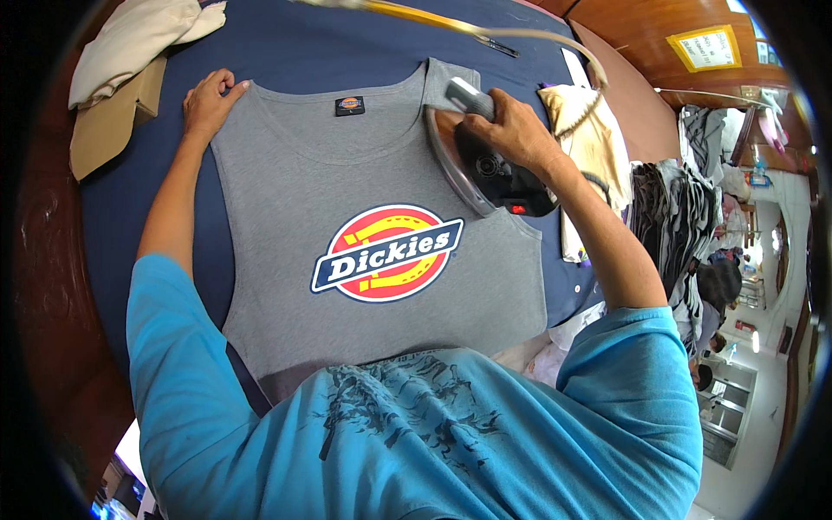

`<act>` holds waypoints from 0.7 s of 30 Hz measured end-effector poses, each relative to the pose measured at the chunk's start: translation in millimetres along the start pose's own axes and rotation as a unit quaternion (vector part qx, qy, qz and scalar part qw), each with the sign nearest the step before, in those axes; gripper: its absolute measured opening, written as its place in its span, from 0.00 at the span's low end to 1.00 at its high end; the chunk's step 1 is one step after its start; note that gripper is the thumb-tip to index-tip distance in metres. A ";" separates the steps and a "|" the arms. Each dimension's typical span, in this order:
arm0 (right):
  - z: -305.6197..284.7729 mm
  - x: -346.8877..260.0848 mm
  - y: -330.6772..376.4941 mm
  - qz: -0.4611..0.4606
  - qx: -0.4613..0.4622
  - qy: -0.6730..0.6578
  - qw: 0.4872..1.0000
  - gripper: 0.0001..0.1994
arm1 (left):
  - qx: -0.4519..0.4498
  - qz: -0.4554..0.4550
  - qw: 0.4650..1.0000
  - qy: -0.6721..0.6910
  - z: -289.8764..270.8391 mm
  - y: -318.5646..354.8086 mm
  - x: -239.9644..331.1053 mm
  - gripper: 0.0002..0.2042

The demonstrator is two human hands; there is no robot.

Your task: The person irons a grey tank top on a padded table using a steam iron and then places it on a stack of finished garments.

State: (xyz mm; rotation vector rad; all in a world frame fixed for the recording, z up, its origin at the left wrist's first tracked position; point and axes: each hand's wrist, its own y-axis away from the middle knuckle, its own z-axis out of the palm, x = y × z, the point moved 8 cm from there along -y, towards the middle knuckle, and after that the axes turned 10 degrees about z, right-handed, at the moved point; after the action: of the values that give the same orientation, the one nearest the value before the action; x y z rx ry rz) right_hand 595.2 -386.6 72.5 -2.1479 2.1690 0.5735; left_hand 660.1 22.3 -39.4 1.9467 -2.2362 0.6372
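A grey sleeveless shirt [286, 199] with a large red, yellow and blue printed emblem lies spread flat on a dark blue cloth-covered table [286, 43]. At the shirt's left shoulder my left hand [211, 102] has its fingers curled, with thumb and forefinger at the fabric's corner. My right hand [513, 130] is wrapped round the handle of a black and silver clothes iron [494, 169]. The iron rests over the right shoulder and armhole edge, its tip toward the neckline. A small red light glows at its heel. Its soleplate is hidden.
A cardboard box [113, 130] with cream cloth [130, 48] stands at the far left. A hose [555, 39] arches over the back right. Beige fabric [589, 130] lies right of the iron; stacked dark garments [667, 217] stand beyond. Other people are in the right background.
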 end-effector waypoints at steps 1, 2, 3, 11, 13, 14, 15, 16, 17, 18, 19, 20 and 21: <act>-1.0 15.6 -4.3 0.003 0.044 -0.015 0.999 0.24 | 0.004 0.005 1.000 -0.001 0.1 -1.2 1.0 0.18; -5.0 26.3 -11.3 0.004 0.087 -0.029 0.996 0.24 | 0.008 0.008 1.000 -0.002 -0.1 -1.3 -0.7 0.18; -2.0 32.0 -25.9 0.018 0.085 -0.023 0.996 0.26 | 0.007 0.013 1.000 -0.006 1.3 -0.7 -1.6 0.18; -10.8 27.8 -171.4 -0.100 0.166 0.098 0.976 0.16 | -0.006 0.020 1.000 0.013 4.9 -8.1 -2.7 0.18; 7.5 26.4 -164.9 -0.186 0.168 0.226 0.941 0.12 | 0.004 0.028 1.000 0.005 6.7 -9.8 -4.6 0.18; 18.9 34.2 -159.1 -0.208 0.153 0.291 0.921 0.13 | 0.019 0.043 0.999 -0.002 6.8 -13.1 -3.6 0.19; 36.2 37.3 -146.7 -0.231 0.130 0.353 0.897 0.13 | 0.028 0.053 0.998 -0.008 9.9 -11.3 -6.9 0.19; 44.8 36.5 -125.2 -0.158 0.001 0.291 0.944 0.17 | 0.011 0.035 0.999 -0.007 15.1 -3.9 -20.5 0.19; 21.6 30.1 -89.7 -0.028 0.020 -0.060 0.998 0.26 | -0.003 0.013 1.000 -0.008 9.8 5.1 -36.4 0.20; 13.6 31.6 -51.1 -0.047 0.006 -0.048 0.998 0.25 | -0.015 0.007 1.000 0.001 12.7 1.6 -38.7 0.20; 7.7 38.3 -16.5 -0.067 -0.007 -0.037 0.997 0.25 | -0.019 0.011 1.000 0.005 16.7 -4.2 -36.5 0.20; 4.4 52.5 14.5 -0.046 0.009 -0.039 0.998 0.24 | -0.023 0.010 1.000 0.006 19.8 -9.3 -36.0 0.21; 4.7 65.7 43.3 -0.028 0.021 -0.042 0.999 0.24 | -0.027 0.006 1.000 0.005 22.9 -10.5 -36.1 0.21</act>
State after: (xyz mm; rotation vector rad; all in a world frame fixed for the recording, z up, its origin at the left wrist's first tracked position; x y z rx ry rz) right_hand 549.2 -449.3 59.9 -2.1162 2.0525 0.5971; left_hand 680.8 45.9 -70.3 1.9028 -2.2373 0.5792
